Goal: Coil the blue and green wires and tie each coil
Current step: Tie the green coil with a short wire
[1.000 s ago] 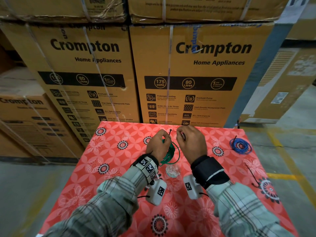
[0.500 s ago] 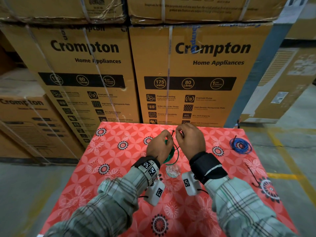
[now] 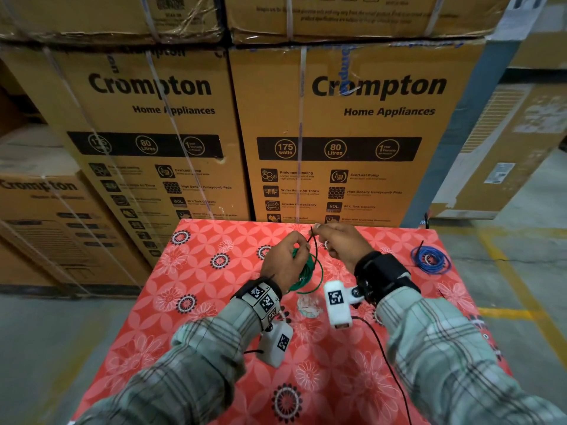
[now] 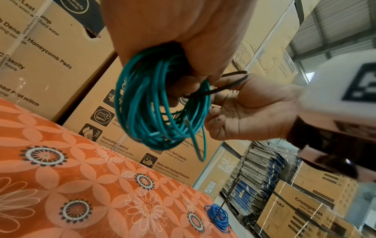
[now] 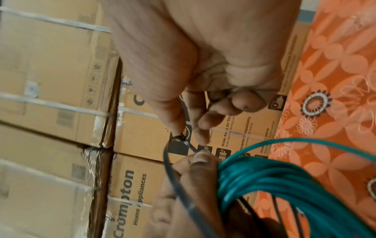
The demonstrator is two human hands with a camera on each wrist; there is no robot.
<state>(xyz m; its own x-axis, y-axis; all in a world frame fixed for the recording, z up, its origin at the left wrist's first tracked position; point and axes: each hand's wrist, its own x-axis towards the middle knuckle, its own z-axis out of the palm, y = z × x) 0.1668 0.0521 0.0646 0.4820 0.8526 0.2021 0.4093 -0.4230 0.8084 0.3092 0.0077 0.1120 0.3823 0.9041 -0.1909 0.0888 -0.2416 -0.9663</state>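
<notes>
My left hand point(image 3: 302, 245) grips the coiled green wire point(image 3: 308, 273) a little above the red floral table point(image 3: 196, 271); the coil point(image 4: 162, 104) hangs from its curled fingers point(image 4: 173, 48). A thin black tie point(image 4: 223, 83) loops around the coil's strands. My right hand point(image 3: 319, 229) pinches the black tie point(image 5: 179, 136) between thumb and forefinger, right beside the left thumb point(image 5: 199, 161). The blue wire point(image 3: 431, 260) lies coiled on the table at the right, apart from both hands, and also shows as a blue coil point(image 4: 217, 217) in the left wrist view.
Stacked cardboard boxes point(image 3: 337, 133) stand directly behind the table's far edge. A crumpled bit of clear plastic point(image 3: 308, 305) lies on the cloth under my wrists. Concrete floor point(image 3: 61, 332) runs along both sides of the table.
Both hands have drifted slightly toward the table's far edge with the green coil. The right hand keeps its pinch on the black tie, whose end now sticks up between the hands.
</notes>
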